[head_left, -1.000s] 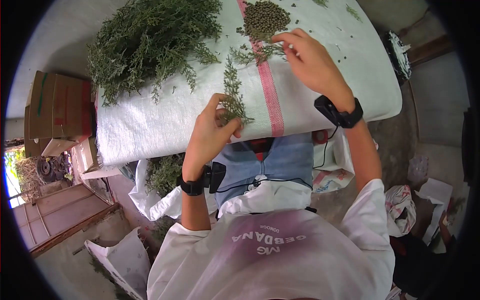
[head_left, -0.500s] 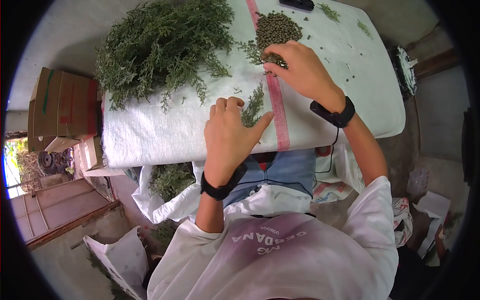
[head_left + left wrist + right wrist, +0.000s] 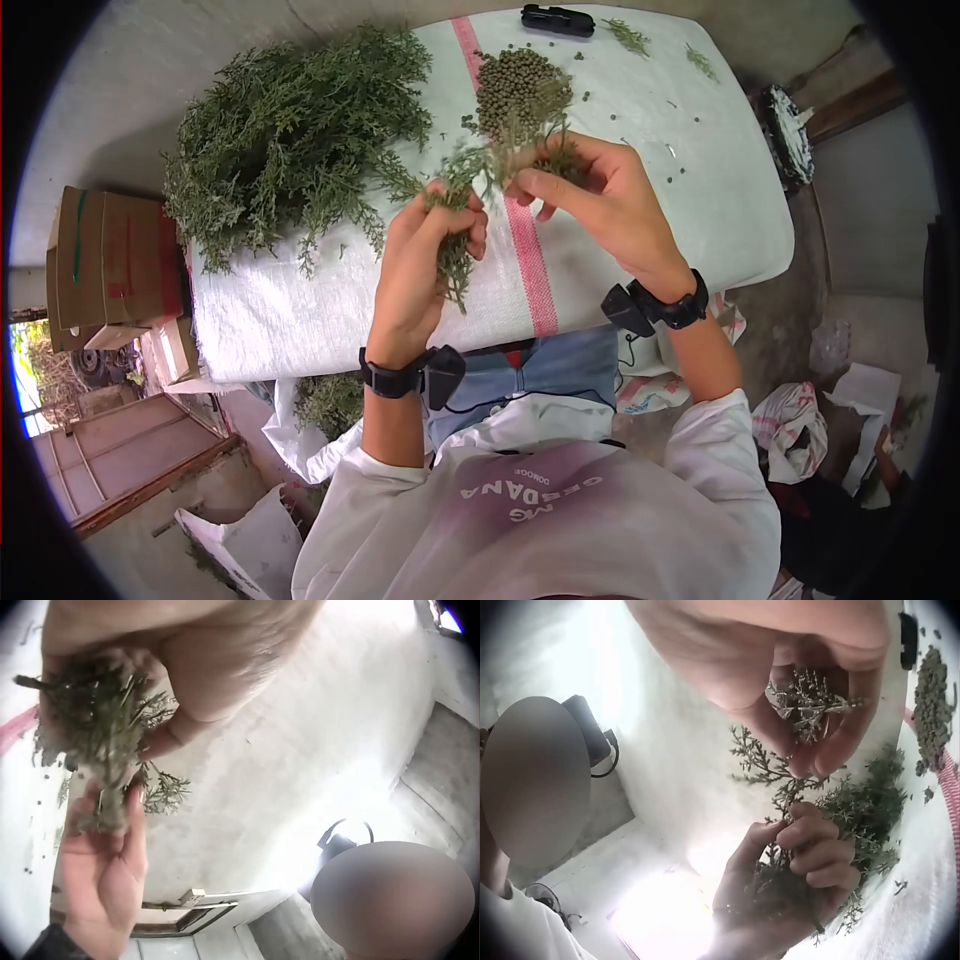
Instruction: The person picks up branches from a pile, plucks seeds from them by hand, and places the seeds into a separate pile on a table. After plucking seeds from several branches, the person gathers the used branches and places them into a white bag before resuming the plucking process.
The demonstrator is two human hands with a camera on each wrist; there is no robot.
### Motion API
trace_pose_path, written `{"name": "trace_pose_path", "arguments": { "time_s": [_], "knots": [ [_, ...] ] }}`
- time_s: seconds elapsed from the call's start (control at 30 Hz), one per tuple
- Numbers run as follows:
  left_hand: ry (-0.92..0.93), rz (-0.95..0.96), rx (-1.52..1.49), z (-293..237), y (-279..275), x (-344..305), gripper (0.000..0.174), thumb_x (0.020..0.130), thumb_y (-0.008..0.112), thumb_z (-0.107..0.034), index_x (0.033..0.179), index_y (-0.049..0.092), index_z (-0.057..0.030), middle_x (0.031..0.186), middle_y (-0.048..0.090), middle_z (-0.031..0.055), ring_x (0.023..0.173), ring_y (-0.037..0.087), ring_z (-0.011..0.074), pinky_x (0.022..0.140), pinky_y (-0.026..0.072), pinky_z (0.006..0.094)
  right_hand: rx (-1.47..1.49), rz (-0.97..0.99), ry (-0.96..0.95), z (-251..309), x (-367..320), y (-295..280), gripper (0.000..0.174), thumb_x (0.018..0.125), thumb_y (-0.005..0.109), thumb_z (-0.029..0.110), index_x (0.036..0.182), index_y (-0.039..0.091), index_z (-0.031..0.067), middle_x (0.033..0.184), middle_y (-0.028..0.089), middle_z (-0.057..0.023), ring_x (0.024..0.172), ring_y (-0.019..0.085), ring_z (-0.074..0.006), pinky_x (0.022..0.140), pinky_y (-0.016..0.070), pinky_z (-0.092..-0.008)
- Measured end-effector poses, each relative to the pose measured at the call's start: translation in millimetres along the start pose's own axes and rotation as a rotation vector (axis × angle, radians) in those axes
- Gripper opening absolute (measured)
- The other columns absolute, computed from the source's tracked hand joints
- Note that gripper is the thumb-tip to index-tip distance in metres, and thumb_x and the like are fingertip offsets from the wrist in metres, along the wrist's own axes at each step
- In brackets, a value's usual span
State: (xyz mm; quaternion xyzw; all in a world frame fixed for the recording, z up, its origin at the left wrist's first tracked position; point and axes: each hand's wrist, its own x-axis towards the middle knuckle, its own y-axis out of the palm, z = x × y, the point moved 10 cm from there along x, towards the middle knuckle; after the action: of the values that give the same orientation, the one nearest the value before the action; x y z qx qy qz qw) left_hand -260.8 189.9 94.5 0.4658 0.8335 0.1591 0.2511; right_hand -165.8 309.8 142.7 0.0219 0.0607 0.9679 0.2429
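Observation:
My left hand (image 3: 408,270) grips a green conifer sprig (image 3: 455,268), whose lower end hangs below the fingers. Beside it, my right hand (image 3: 625,215) pinches sprig tips (image 3: 562,160) between thumb and fingers. Greenery spans the short gap between the two hands in the head view. From the right wrist, a small spray (image 3: 810,705) shows inside the right hand's curled fingers, above the left hand (image 3: 810,862). Just beyond the hands lies a heap of small round brown seed cones (image 3: 515,85) on the white woven sack (image 3: 620,85).
A large pile of conifer branches (image 3: 300,140) covers the sack's left part. A black object (image 3: 557,20) and loose sprigs (image 3: 627,36) lie at the far edge. Cardboard boxes (image 3: 140,260) stand to the left, and a white bag with greenery (image 3: 295,430) sits below.
The left hand lay spread over a sprig half a second ago; now it grips a sprig, raised from the sack. The right hand has moved from beside the cones toward the left hand.

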Motion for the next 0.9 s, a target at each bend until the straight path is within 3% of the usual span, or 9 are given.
{"name": "trace_pose_path", "arguments": {
  "time_s": [0.17, 0.3, 0.43, 0.57, 0.67, 0.83, 0.9],
  "knots": [
    [-0.065, -0.124, 0.031, 9.8, -0.9, -8.1, 0.01, 0.091, 0.055, -0.005, 0.099, 0.056, -0.0007, 0.081, 0.058, 0.0045, 0.073, 0.054, 0.0117, 0.069, 0.045, 0.0253, -0.061, 0.023, 0.071, -17.1, 3.0, 10.7, 0.028, 0.089, 0.071, 0.014, 0.112, 0.066, -0.0025, 0.095, 0.067, -0.0013, 0.081, 0.061, -0.0069, 0.071, 0.0495, -0.0212],
    [0.009, -0.013, 0.197, 15.6, -1.6, -3.1, 0.009, 0.091, 0.056, -0.005, 0.099, 0.055, -0.0016, 0.081, 0.057, 0.0031, 0.072, 0.053, 0.0109, 0.067, 0.0446, 0.0254, -0.058, 0.005, 0.04, -19.0, 1.1, 23.2, 0.025, 0.088, 0.072, 0.015, 0.107, 0.068, -0.0003, 0.088, 0.066, 0.0019, 0.073, 0.056, -0.0025, 0.064, 0.045, -0.0192],
    [0.014, 0.031, 0.335, 17.7, 4.1, -12.6, 0.007, 0.091, 0.057, -0.006, 0.097, 0.055, -0.0025, 0.08, 0.056, 0.0013, 0.071, 0.053, 0.0105, 0.065, 0.0443, 0.0259, -0.107, -0.116, -0.005, -10.3, 3.5, 15.5, 0.022, 0.087, 0.073, 0.014, 0.103, 0.07, 0.0009, 0.082, 0.064, 0.0044, 0.067, 0.048, 0.0009, 0.059, 0.0395, -0.0178],
    [0.001, -0.049, 0.179, 12.1, -24.6, -24.9, 0.008, 0.09, 0.061, -0.007, 0.093, 0.055, -0.0025, 0.08, 0.055, 0.0006, 0.07, 0.052, 0.0103, 0.065, 0.0436, 0.0259, -0.065, -0.315, 0.015, 10.6, -4.7, -24.5, 0.02, 0.085, 0.074, 0.011, 0.101, 0.071, 0.0009, 0.08, 0.063, 0.0052, 0.065, 0.044, 0.0022, 0.057, 0.0357, -0.017],
    [0.269, -0.194, 0.142, -20.3, -54.5, -36.1, 0.012, 0.089, 0.065, -0.008, 0.089, 0.055, -0.0027, 0.083, 0.057, 0.0011, 0.075, 0.054, 0.0099, 0.068, 0.0444, 0.0246, -0.21, -0.021, 0.175, 8.9, -8.2, -6.3, 0.02, 0.084, 0.074, 0.01, 0.102, 0.071, 0.0002, 0.078, 0.062, 0.0049, 0.066, 0.047, 0.0007, 0.059, 0.0385, -0.018],
    [0.308, -0.164, 0.28, -36.6, 1.6, -16.5, 0.015, 0.089, 0.069, -0.012, 0.087, 0.057, -0.0028, 0.087, 0.061, 0.0029, 0.084, 0.057, 0.011, 0.076, 0.0464, 0.0251, -0.221, 0.081, 0.136, -8.9, -5.7, 22.0, 0.019, 0.085, 0.074, 0.011, 0.101, 0.071, 0.0009, 0.077, 0.062, 0.0056, 0.067, 0.05, -0.0011, 0.062, 0.0412, -0.0193],
    [0.126, -0.116, 0.137, -13.4, 11.3, -7.6, 0.015, 0.09, 0.069, -0.014, 0.09, 0.058, -0.0029, 0.089, 0.063, 0.0039, 0.089, 0.058, 0.0116, 0.082, 0.0467, 0.0266, -0.216, 0.107, 0.161, -17.2, -4.3, 26.6, 0.021, 0.085, 0.075, 0.013, 0.103, 0.07, 0.001, 0.079, 0.062, 0.005, 0.071, 0.052, -0.0021, 0.065, 0.0428, -0.0198]
  ]
}}
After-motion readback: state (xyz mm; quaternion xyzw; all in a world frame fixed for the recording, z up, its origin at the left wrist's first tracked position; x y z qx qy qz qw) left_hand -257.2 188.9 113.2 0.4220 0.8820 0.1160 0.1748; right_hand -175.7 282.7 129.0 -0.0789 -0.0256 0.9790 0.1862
